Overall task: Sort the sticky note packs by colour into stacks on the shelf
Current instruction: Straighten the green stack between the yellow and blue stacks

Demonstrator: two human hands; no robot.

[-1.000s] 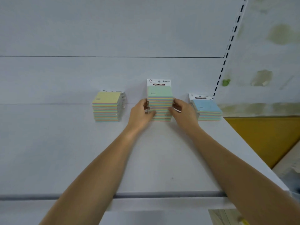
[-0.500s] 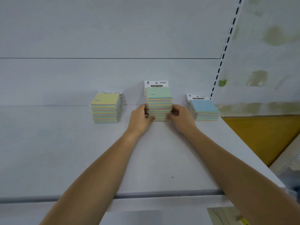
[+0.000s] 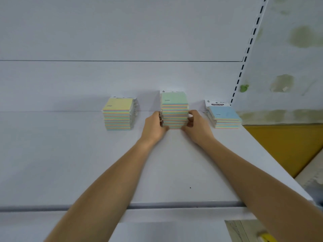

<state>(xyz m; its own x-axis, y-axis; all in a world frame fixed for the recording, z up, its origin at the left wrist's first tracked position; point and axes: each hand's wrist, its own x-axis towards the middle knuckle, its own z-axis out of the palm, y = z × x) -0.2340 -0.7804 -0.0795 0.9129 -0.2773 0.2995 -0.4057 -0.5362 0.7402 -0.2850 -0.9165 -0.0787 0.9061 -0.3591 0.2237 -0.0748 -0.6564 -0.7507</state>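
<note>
step: squaring up the green stack [image 3: 174, 109] on the shelf [image 3: 87, 163], by my read.
left hand [image 3: 154, 124]: fingers curled against the stack's 9 o'clock face, gripping the lower packs; nothing else in it.
right hand [image 3: 196, 125]: mirror grip on the 3 o'clock face, fingers curled round the lower packs.
stack position: middle of three, standing on the shelf, hang-tab end toward the back panel [image 3: 122, 81] at 12 o'clock.
how to do it: squeeze evenly from both sides, low and level; a lopsided push would likely shear a pile this tall. Get the edges flush, then release outward with both hands together so the wrappers don't drag a pack.
neighbours: yellow stack [image 3: 118, 114] at 9 o'clock, blue stack [image 3: 225, 117] at 3 o'clock, both apart from green. Your right hand sits near blue, so mind your knuckles.
holders: no box or tray in view, so the shelf alone carries the three stacks. Green is tallest, blue lowest. Pack edges are striped, so judge colour by the top sheet.
progress: looks nearly sorted; no loose packs in view.
</note>
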